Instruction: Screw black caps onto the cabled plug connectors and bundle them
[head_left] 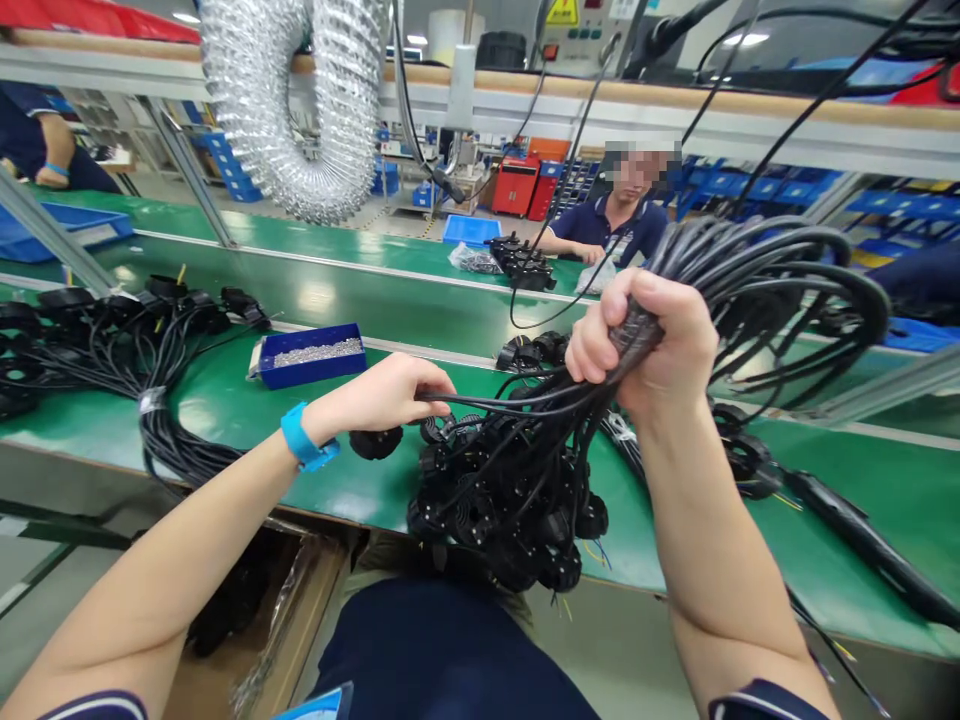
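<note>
My right hand (645, 340) is raised and clenched round a thick bundle of black cables (780, 290) that loops away to the right. The cables' round black end fittings (502, 500) hang in a cluster over the front edge of the green bench (360, 480). My left hand (390, 395), with a blue wristband at the wrist, pinches one black cable (480, 400) of that bundle just left of the cluster. A single black fitting (375, 442) hangs right below that hand.
Another tied cable bundle (112, 340) lies at the left on the bench. A blue tray of small metal parts (311, 355) sits behind my left hand. A person in a dark shirt (615, 225) works across the belt. A cardboard box (255, 620) stands below the bench. A silver duct (300, 110) hangs overhead.
</note>
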